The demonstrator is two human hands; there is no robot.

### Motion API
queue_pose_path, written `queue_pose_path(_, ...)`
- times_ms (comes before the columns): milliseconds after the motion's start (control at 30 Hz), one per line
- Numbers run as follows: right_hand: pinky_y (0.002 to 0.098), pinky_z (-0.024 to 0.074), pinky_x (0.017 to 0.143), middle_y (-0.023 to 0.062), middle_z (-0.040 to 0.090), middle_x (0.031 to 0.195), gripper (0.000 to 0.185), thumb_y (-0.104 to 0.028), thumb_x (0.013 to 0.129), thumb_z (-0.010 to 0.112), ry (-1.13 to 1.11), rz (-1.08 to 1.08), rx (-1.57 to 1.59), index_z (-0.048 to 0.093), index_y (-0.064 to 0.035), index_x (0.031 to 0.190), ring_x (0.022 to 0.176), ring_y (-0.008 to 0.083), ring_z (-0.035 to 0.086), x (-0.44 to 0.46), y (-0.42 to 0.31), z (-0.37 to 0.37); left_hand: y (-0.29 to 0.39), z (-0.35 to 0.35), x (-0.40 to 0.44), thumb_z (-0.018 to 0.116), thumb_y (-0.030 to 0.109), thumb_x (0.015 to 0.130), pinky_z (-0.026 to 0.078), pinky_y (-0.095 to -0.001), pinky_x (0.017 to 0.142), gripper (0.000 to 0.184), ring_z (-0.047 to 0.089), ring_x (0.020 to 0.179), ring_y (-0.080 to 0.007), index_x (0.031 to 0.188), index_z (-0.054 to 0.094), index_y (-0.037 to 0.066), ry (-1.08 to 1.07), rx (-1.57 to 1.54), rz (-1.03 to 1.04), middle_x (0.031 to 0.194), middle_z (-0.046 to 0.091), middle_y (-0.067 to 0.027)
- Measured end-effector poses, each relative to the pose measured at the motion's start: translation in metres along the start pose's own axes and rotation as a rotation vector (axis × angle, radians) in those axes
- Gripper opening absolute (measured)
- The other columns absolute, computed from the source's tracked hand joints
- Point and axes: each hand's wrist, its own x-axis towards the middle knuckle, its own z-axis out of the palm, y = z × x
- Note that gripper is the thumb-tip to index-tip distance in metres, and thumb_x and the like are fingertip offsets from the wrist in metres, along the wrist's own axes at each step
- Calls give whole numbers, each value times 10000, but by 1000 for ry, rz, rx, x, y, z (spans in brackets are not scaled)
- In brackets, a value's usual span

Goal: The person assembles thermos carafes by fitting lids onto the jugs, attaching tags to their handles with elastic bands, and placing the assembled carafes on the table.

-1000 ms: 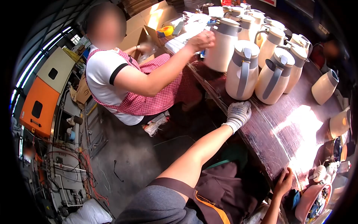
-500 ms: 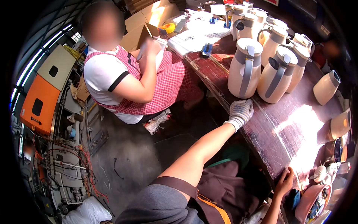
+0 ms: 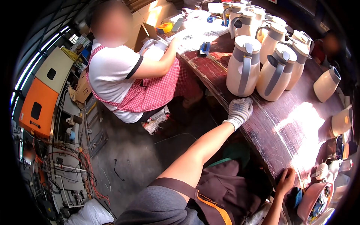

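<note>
Currently, we are resting both hands along the near edge of the dark table (image 3: 268, 122). Our left hand (image 3: 240, 112), gloved, is lying loosely curled on that edge, and our bare right hand (image 3: 285, 182) is bending its fingers at the end of the table closest to our body. We are seeing no object in either, yet both palms are facing away, so we cannot tell whether the fingers are gripping anything. The front jug (image 3: 243, 69) is standing upright on the table just inside the edge, near our left hand. A second jug (image 3: 276, 77) is standing right beside it, with more jugs (image 3: 275, 39) clustering toward the table's far end. Farther up the same edge of the table, a co-worker (image 3: 120, 75) is holding another jug (image 3: 155, 51). As we judge it, we are resting best by bearing lightly on the table, pushing no knuckle against the front jug, and leaving its handle (image 3: 245, 75), which is facing our side, unobstructed.
</note>
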Motion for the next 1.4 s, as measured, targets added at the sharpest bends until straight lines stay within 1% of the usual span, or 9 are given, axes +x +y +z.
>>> queue_pose_path(167, 354, 438, 643, 120, 554, 754, 132, -147, 924, 594, -5, -5, -12, 548, -26, 895, 672, 264, 543, 0, -2, -1, -1, 1, 0, 597, 229, 813, 503, -449, 752, 175, 643, 836, -318, 932, 644, 109, 19, -13, 23, 890, 680, -119)
queue_pose_path(267, 345, 432, 627, 107, 555, 742, 115, -142, 924, 595, 18, -20, 8, 572, -31, 944, 650, 241, 531, 1, -1, 1, 0, 0, 1, 599, 225, 811, 503, -451, 745, 172, 644, 831, -320, 926, 645, 107, 30, -9, 27, 887, 680, -119)
queue_pose_path(333, 342, 425, 613, 92, 554, 728, 132, -136, 924, 593, 78, -22, 17, 596, -43, 1019, 632, 217, 525, 0, -9, 0, 0, 0, 0, 597, 222, 811, 506, -449, 748, 170, 645, 831, -321, 926, 646, 107, 2, 14, 4, 890, 680, -118)
queue_pose_path(367, 342, 425, 613, 92, 554, 728, 132, -136, 924, 593, 79, -20, 15, 596, -43, 1019, 632, 217, 525, 0, -6, 0, 1, 0, 0, 597, 222, 811, 506, -449, 748, 170, 645, 831, -321, 926, 646, 107, 1, 13, 6, 890, 680, -118)
queue_pose_path(433, 339, 422, 605, 78, 553, 717, 177, -130, 924, 592, 40, -9, -4, 603, -55, 1084, 626, 197, 524, -1, -1, 1, 1, -1, 0, 591, 218, 812, 510, -450, 753, 172, 646, 831, -323, 933, 646, 108, -4, 11, -2, 893, 681, -117)
queue_pose_path(867, 345, 433, 628, 96, 564, 744, 198, -106, 920, 581, 24, 4, -14, 594, -50, 1109, 648, 218, 538, -2, 0, 1, 0, 2, 0, 581, 224, 814, 501, -449, 764, 178, 646, 845, -311, 935, 661, 120, 7, 16, 21, 905, 684, -111)
queue_pose_path(933, 350, 439, 642, 104, 572, 760, 197, -106, 920, 580, 38, -21, -21, 595, -47, 1107, 663, 226, 547, -2, 1, 2, -1, 5, 0, 588, 220, 791, 482, -463, 729, 144, 645, 813, -309, 869, 646, 114, 68, -5, 50, 840, 673, -112)
queue_pose_path(1033, 353, 445, 651, 108, 583, 775, 191, -105, 920, 579, 27, -2, -10, 597, -46, 1101, 672, 232, 556, -2, 1, 1, 1, 1, 0, 583, 217, 812, 497, -450, 761, 167, 646, 847, -308, 918, 666, 120, -5, 33, 16, 892, 685, -110)
queue_pose_path(1400, 355, 455, 659, 105, 597, 787, 166, -119, 921, 582, 4, 21, -35, 611, -44, 1066, 688, 234, 572, -2, 2, 1, 1, 0, 0, 587, 221, 809, 499, -457, 737, 155, 645, 819, -316, 897, 660, 117, 14, 41, 27, 856, 681, -111)
